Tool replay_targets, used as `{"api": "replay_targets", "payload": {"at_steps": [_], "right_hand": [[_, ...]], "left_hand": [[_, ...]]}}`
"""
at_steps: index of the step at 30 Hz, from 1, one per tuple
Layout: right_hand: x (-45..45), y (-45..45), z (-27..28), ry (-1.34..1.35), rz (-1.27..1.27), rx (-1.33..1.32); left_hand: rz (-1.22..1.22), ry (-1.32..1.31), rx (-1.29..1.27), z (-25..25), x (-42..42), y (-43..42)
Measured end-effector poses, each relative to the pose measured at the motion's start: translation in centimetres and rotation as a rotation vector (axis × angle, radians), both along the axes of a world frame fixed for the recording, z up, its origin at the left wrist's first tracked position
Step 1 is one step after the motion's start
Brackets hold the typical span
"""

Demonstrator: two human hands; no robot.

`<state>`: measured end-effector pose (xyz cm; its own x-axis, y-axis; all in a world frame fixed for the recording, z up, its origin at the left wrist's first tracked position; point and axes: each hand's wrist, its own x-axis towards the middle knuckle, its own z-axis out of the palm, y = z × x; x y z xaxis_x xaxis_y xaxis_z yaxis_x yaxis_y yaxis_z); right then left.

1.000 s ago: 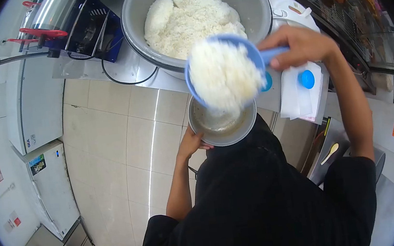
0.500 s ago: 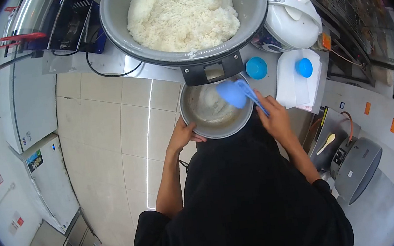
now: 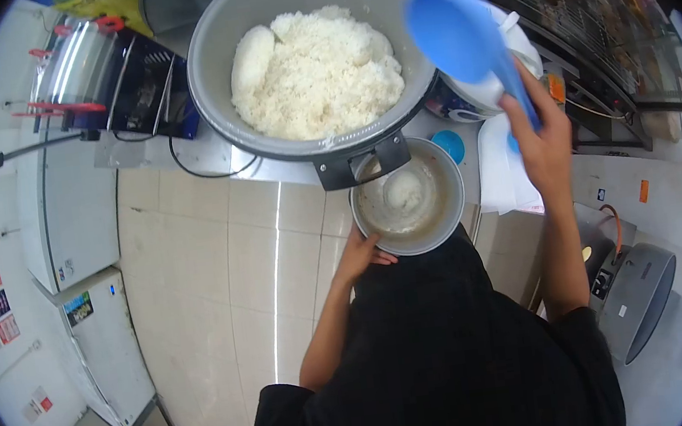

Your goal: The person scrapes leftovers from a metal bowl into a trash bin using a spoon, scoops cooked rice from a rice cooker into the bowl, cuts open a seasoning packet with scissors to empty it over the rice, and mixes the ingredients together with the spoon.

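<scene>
My left hand point(image 3: 364, 254) grips the near-left rim of a round metal bowl point(image 3: 446, 192), thumb over the edge. A small white mound of rice point(image 3: 403, 191) lies in the bowl. In my right hand point(image 3: 547, 135) is the handle of a blue plastic ladle point(image 3: 455, 36), raised to the right of a large cooking pot point(image 3: 217, 84). Nothing shows in the ladle's cup. Cooked rice point(image 3: 318, 81) is heaped inside the pot, with one smooth rounded lump at its left. The pot's black handle point(image 3: 337, 174) overhangs the bowl's far edge.
A white rice cooker point(image 3: 479, 94) stands right of the pot, partly behind the ladle. Nearby are a blue cup point(image 3: 449, 147) and white sheets point(image 3: 498, 170). A black cable point(image 3: 202, 175) hangs over the counter edge at left. A grey pan-like appliance point(image 3: 640, 288) sits at lower right.
My right hand has lifted the ladle out of the bowl, up and right beside the pot. My left hand still holds the bowl. The view has shifted somewhat.
</scene>
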<state>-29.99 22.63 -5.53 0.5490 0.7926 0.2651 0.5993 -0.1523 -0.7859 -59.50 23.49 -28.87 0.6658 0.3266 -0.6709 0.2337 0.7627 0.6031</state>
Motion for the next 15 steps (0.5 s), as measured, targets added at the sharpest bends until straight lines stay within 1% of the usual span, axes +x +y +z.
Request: {"api": "replay_targets", "payload": {"at_steps": [1, 2, 4, 5, 7, 9, 11, 13, 15], "right_hand": [[0.6, 2.1, -0.3, -0.206, 0.107, 0.111], [0.2, 3.9, -0.4, -0.137, 0.169, 0.049], [-0.5, 7.3, -2.4, -0.249, 0.250, 0.049], [-1.6, 8.7, -2.4, -0.262, 0.265, -0.046], [-3.3, 11.3, -4.2, -0.448, 0.290, -0.194], [-4.0, 13.0, -6.1, -0.588, 0.390, -0.329], [-4.7, 12.1, -6.6, -0.529, 0.405, -0.126], [-5.1, 9.7, -4.3, -0.537, 0.234, 0.295], [-4.9, 6.0, -2.4, -0.334, 0.283, 0.427]], "left_hand": [[0.018, 0.009, -0.004, 0.0, 0.4, -0.2], [0.028, 0.017, -0.010, -0.4, 0.7, -0.4], [0.016, 0.044, -0.003, 0.3, 1.8, -0.9], [0.007, 0.033, 0.002, 0.2, 2.1, -1.1], [-0.017, 0.030, 0.008, -0.3, 1.9, -0.9], [-0.016, 0.042, 0.022, -0.4, 2.3, -0.9], [-0.011, 0.057, 0.018, -0.2, 3.2, -1.4], [0.011, 0.068, 0.014, 0.5, 4.1, -2.0], [-0.019, 0.075, -0.030, -0.1, 4.5, -2.1]]}}
